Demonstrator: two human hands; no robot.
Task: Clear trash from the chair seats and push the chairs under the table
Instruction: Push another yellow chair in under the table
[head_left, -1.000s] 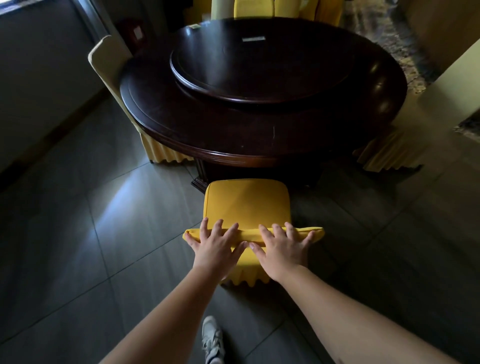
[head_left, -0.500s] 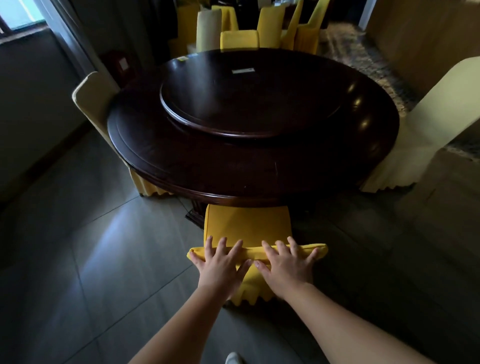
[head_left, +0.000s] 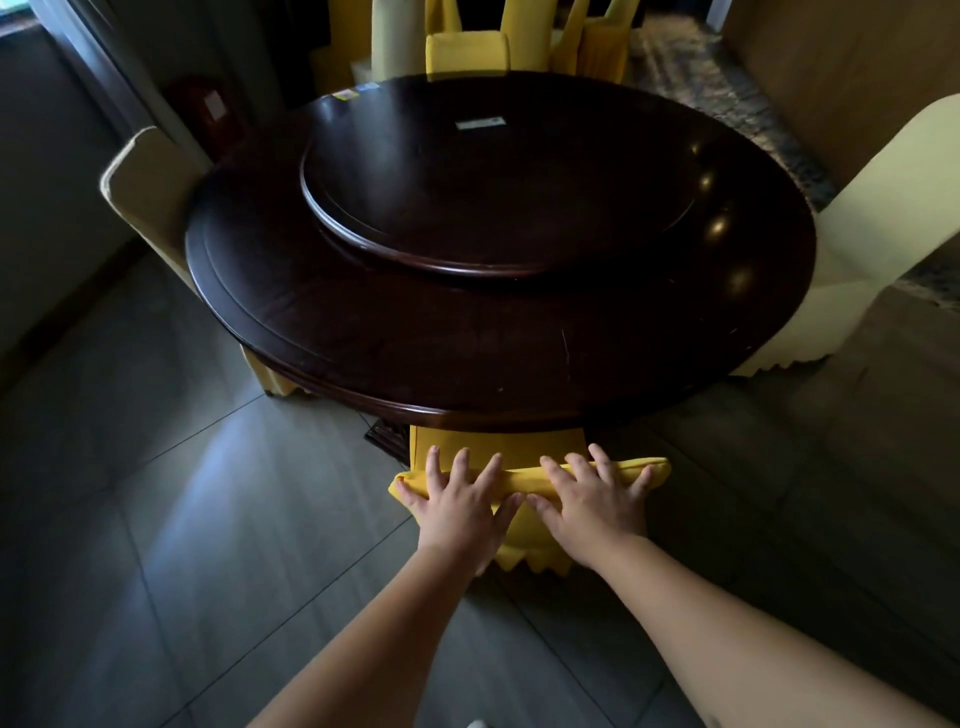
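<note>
**Yellow chair nearly home under the worktop**

Both hands lie flat and spread on the top edge of the yellow chair's backrest (head_left: 524, 480), left hand (head_left: 460, 501) and right hand (head_left: 589, 501) side by side, fingers draped over it, pressing rather than clenching. Beyond the fingertips, most of the seat is hidden beneath the round dark worktop (head_left: 363, 332). This looks like the pushing step, almost finished. Next: a short final shove, then let go.
</note>
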